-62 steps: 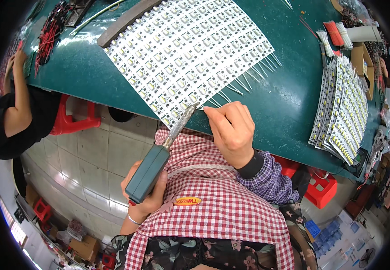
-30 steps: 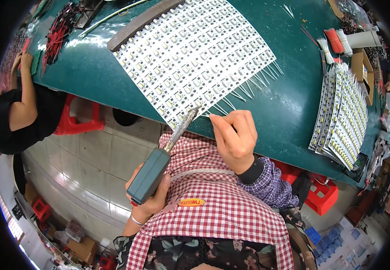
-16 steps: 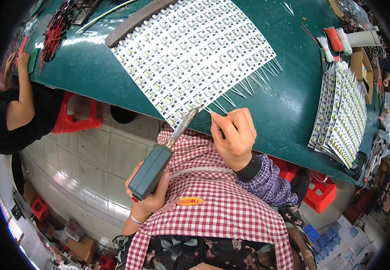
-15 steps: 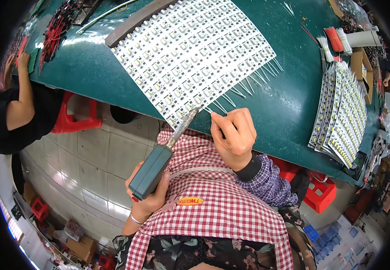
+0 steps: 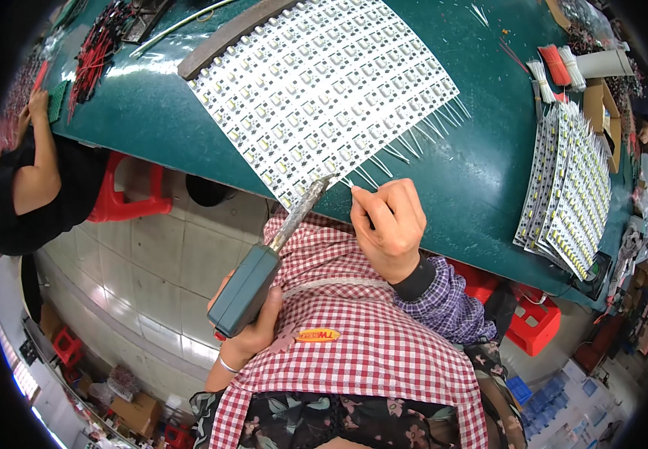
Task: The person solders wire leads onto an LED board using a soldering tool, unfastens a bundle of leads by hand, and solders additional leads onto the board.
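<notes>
My left hand (image 5: 263,323) is closed around the dark green handle of a soldering gun (image 5: 245,290). Its long metal rod slants up to the right, and the tip meets the near edge of a white LED circuit board panel (image 5: 316,97). Just right of that tip, my right hand (image 5: 393,228) pinches a thin white wire (image 5: 347,182) between thumb and forefinger, against the same edge. Further white wires (image 5: 396,153) stick out in a row along the panel's right-hand edge. Whether the wire end touches the tip is too small to tell.
A dark bar (image 5: 223,43) lies along the panel's far left edge on the green table (image 5: 481,172). Stacked wired boards (image 5: 567,191) stand at the right, below bundles of white and red wires (image 5: 554,66). Another person's arm (image 5: 43,153) is at the far left, near red stools (image 5: 126,194).
The soldering gun's body has dropped slightly down and left with my left hand, while its tip stays at the panel edge. My right hand has hardly moved.
</notes>
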The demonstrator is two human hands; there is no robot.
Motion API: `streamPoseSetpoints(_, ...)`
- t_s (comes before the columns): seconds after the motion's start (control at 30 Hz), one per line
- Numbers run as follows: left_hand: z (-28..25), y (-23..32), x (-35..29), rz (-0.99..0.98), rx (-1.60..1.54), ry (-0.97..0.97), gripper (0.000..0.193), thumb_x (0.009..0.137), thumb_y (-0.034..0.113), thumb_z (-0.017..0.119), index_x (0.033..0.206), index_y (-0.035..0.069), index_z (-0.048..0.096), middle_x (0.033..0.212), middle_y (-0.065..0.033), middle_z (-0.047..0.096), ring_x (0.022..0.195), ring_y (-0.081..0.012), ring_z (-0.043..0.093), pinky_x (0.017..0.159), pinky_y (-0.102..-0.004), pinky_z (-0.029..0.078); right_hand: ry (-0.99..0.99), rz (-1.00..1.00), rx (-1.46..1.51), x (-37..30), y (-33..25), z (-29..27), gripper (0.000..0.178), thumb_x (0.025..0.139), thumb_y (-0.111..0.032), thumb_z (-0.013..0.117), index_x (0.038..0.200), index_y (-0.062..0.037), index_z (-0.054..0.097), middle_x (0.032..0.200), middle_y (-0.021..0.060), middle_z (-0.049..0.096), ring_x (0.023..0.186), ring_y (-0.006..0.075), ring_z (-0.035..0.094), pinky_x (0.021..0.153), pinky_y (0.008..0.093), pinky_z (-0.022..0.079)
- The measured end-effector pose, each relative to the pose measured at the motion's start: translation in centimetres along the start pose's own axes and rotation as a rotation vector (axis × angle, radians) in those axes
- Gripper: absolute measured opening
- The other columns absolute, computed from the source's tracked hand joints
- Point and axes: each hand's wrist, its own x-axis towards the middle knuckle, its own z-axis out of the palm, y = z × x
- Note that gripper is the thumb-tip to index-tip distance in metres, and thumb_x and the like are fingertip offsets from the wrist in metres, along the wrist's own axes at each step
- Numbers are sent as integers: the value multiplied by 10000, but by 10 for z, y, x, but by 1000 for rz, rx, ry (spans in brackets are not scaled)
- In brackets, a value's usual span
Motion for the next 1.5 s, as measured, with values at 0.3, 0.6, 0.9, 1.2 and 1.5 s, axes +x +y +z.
streamPoseSetpoints(0.3, -3, -6, -3, 51, 58, -14, 244, 824, 53, 744, 1033, -59, 688, 934, -171, 680, 764, -252, 684, 651, -326, 538, 1, 7, -1, 0, 0, 0, 271, 685, 98, 755, 935, 6, 700, 726, 67, 478, 674, 242, 518, 558, 358, 413)
streamPoseSetpoints(0.6, -2, 0, 2, 149, 61, 38, 251, 811, 46, 760, 1028, -63, 700, 934, -178, 695, 753, -247, 701, 640, -316, 545, 7, 19, 23, 2, -11, -19, 309, 669, 126, 766, 951, 14, 705, 746, 76, 523, 700, 256, 551, 567, 350, 435)
streamPoseSetpoints(0.9, 4, -8, 0, 126, 23, 26, 228, 795, 29, 769, 983, -80, 699, 895, -192, 695, 729, -265, 698, 631, -325, 544, 32, 40, 46, 3, -5, -2, 293, 670, 125, 757, 929, 5, 689, 732, 74, 492, 684, 249, 532, 552, 354, 431)
streamPoseSetpoints(1.2, 4, -3, 4, 136, 57, -19, 203, 787, 17, 772, 959, -66, 705, 883, -179, 691, 713, -261, 692, 616, -322, 542, 30, 23, 15, -1, -3, 1, 282, 670, 111, 759, 922, 2, 692, 726, 72, 480, 680, 249, 529, 552, 356, 431)
streamPoseSetpoints(1.5, 6, 4, 8, 130, 103, -29, 190, 776, 16, 775, 940, -55, 710, 856, -159, 688, 678, -240, 679, 604, -312, 534, 6, 9, 12, -1, -1, 0, 302, 665, 109, 751, 942, 1, 696, 731, 72, 480, 680, 247, 527, 560, 355, 429)
